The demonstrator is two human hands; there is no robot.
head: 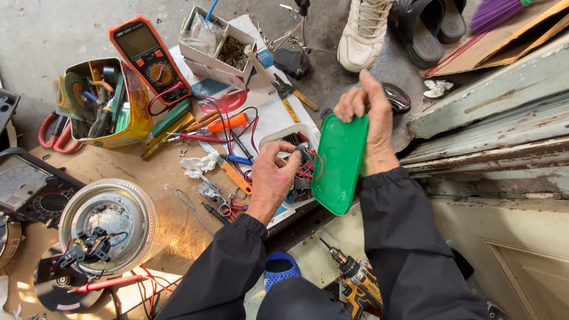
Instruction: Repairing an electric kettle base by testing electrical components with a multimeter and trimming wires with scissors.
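Note:
My right hand (368,115) grips the top edge of a green plastic cover (340,163), holding it upright and tilted open from a white device half (284,135). Inside that white half lie a small circuit board and red and black wires (306,168). My left hand (274,178) reaches into the opened device, its fingertips pinching at the wires and parts near the board. Both sleeves are black.
A sheet of cardboard (142,172) carries an orange multimeter (150,58), a yellow tin of tools (106,101), screwdrivers, pliers (220,201), a round metal lamp housing (108,231) and an analogue meter (29,186). A cordless drill (355,278) lies below; shoes (364,29) at the top; a worn wooden step at right.

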